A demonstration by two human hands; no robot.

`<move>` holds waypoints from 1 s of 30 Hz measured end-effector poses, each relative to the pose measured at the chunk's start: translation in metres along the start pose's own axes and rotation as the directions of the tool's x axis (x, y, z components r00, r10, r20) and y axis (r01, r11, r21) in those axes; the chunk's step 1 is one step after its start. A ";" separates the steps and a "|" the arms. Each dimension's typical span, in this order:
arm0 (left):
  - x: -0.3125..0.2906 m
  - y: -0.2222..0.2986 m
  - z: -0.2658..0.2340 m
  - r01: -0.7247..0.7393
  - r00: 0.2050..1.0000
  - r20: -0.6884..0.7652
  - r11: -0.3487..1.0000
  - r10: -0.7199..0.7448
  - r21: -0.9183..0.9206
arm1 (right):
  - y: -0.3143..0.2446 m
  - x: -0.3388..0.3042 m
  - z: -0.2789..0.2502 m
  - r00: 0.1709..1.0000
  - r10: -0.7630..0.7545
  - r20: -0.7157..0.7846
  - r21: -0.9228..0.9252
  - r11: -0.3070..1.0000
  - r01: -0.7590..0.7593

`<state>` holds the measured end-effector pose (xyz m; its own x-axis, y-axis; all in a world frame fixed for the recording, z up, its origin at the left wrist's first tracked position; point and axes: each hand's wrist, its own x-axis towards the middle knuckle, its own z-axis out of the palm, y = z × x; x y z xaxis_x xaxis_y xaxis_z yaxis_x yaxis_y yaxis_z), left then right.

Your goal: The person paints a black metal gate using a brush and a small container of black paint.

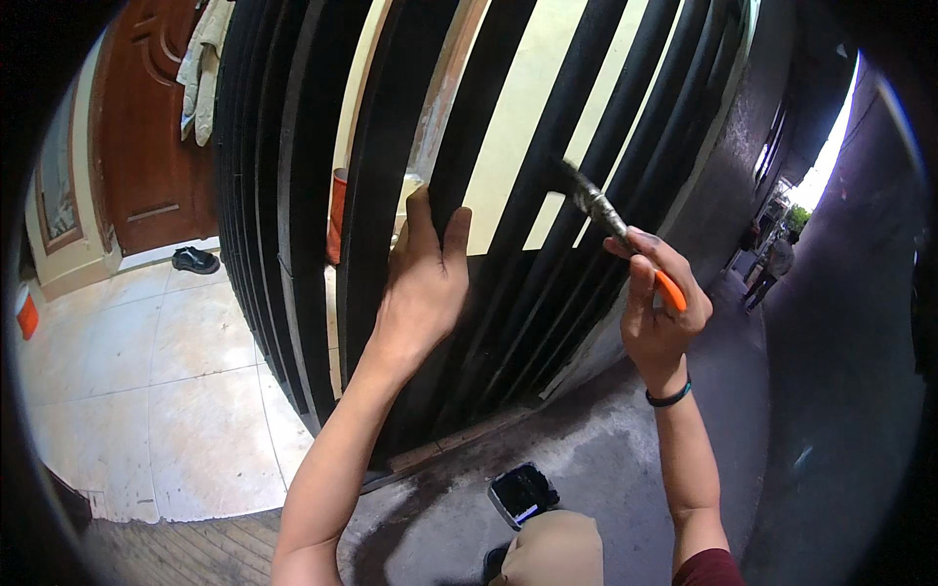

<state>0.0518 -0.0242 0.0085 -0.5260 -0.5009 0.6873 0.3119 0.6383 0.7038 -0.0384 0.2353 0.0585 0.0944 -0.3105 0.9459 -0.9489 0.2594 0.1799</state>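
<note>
My right hand [669, 303] grips a paintbrush [598, 207] with an orange handle and a paint-smeared metal band. Its dark bristles are at one of the black vertical bars of a metal gate [567, 107]; whether they touch cannot be made out. Further left, my left hand [425, 283] is closed around another gate bar [479, 127], thumb on the right side and fingers on the left, the other fingers partly hidden. Down on the ground sits a small square tub [523, 493] with black contents, close to my knee [552, 552].
Behind the bars on the left lie a tiled floor [195, 391], a black shoe [195, 260] and a brown wooden door [156, 127] with cloth hanging beside it. An orange-red container [337, 220] stands behind the bars. A person [775, 264] is far down the alley at right.
</note>
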 end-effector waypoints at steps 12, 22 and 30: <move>-0.001 0.003 0.001 -0.102 0.990 -0.101 0.995 0.101 -0.003 | -0.050 -0.104 -0.001 0.900 -0.137 0.413 0.245 0.969 0.034; -0.002 -0.025 0.014 -0.173 0.962 -0.194 0.979 0.192 0.110 | -0.052 -0.178 0.038 0.920 0.350 0.176 0.426 0.816 -0.392; 0.007 -0.028 0.024 0.037 0.953 -0.302 0.999 -0.032 0.011 | -0.025 -0.267 0.064 0.450 0.744 0.494 0.415 0.252 -0.874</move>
<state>0.0199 -0.0314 -0.0103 -0.2719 -0.6742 0.6867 0.2838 0.6257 0.7266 -0.0595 0.2534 -0.2157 -0.8124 -0.3988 0.4255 -0.4470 -0.0426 -0.8935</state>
